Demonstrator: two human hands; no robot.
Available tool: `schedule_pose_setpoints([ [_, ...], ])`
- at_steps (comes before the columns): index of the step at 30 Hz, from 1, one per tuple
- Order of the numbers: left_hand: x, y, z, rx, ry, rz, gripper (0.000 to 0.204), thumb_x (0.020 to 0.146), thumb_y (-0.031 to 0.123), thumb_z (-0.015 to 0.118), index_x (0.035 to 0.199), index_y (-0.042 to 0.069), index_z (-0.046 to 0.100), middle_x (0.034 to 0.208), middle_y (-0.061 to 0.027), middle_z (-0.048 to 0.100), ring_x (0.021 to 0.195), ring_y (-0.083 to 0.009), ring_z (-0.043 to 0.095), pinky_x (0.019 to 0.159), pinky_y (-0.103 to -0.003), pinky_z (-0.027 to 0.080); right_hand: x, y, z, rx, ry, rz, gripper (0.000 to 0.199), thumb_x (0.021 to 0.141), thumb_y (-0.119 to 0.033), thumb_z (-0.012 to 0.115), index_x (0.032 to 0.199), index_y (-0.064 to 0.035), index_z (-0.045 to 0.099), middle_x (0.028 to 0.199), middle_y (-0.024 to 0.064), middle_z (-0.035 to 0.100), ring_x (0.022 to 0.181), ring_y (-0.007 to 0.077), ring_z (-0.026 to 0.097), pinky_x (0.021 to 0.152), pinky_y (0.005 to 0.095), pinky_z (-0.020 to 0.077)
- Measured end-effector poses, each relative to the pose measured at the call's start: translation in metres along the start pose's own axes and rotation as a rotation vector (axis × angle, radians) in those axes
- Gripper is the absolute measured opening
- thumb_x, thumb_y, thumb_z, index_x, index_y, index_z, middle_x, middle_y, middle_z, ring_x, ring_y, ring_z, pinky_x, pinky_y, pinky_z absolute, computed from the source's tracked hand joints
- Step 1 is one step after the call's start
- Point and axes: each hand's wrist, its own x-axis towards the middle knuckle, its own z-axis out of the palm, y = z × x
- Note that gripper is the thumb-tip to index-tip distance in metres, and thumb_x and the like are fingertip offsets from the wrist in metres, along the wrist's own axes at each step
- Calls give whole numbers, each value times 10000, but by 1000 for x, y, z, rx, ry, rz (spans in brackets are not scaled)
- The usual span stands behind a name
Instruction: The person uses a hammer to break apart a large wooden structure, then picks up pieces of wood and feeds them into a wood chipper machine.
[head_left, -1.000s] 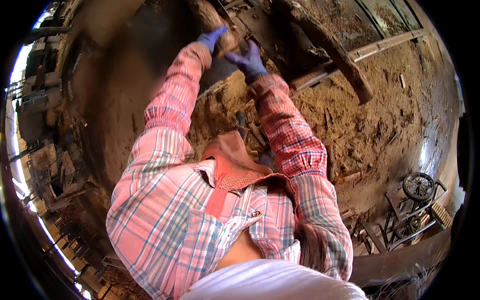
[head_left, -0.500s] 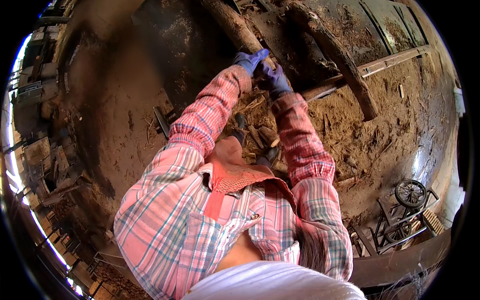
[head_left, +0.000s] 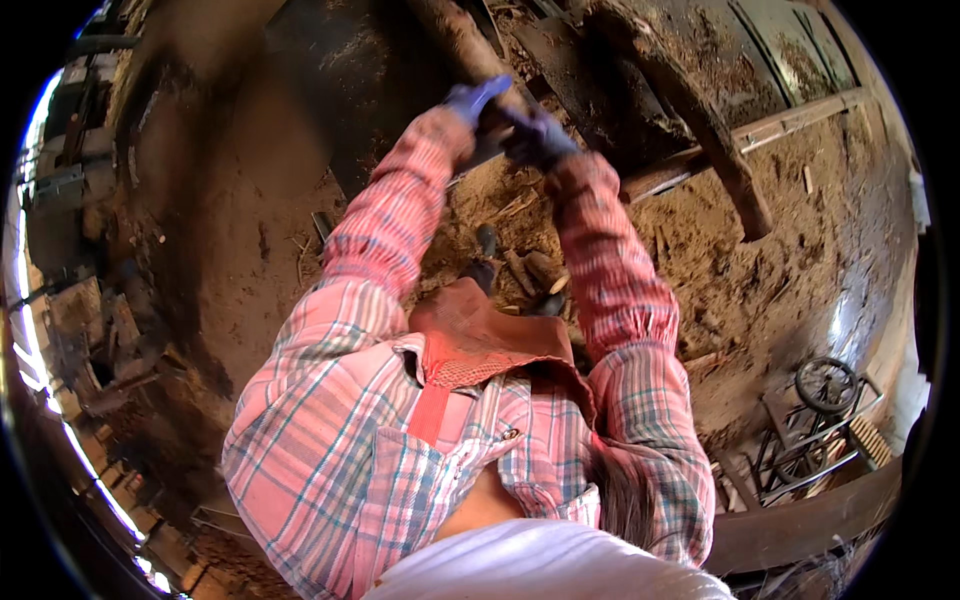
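A thick, bark-covered log (head_left: 456, 40) slants down from the top of the view, its near end between my two gloved hands. My left hand (head_left: 474, 100), in a purple glove, is closed round the left side of that end, with the thumb laid over the top. On the right side, my right hand (head_left: 542, 138) in a darker, dirty purple glove grips the end; its fingers are partly in shadow and slightly blurred. Both arms are stretched well forward. The log's underside is hidden.
To the right, a second log (head_left: 690, 100) lies across a wooden beam (head_left: 800, 120) edging a dark metal surface (head_left: 700, 40). Bark and wood scraps (head_left: 530, 270) cover the ground round my feet. A wheeled metal cart (head_left: 820, 420) stands at lower right; stacked wood lines the left.
Both hands have shifted a little up and left with the log's end, and they are slightly farther apart. The second log appears a little farther right in the view.
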Motion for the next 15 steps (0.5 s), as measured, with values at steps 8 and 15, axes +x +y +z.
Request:
schedule_pose_setpoints([
  [8,-236,-177,-6,-700,-181,-159,287,831,214,637,1055,38,602,902,-24,621,792,-104,582,740,-295,497,-64,74,71,-237,299,222,635,777,-618,556,1141,-97,556,898,55,620,781,162,564,712,307,449],
  [15,-350,-311,8,-595,8,-169,144,823,196,595,832,58,635,719,-15,610,598,-170,576,508,-339,460,-107,230,96,-81,20,30,619,913,-533,371,1314,-62,404,1241,82,510,1124,239,491,953,356,411],
])
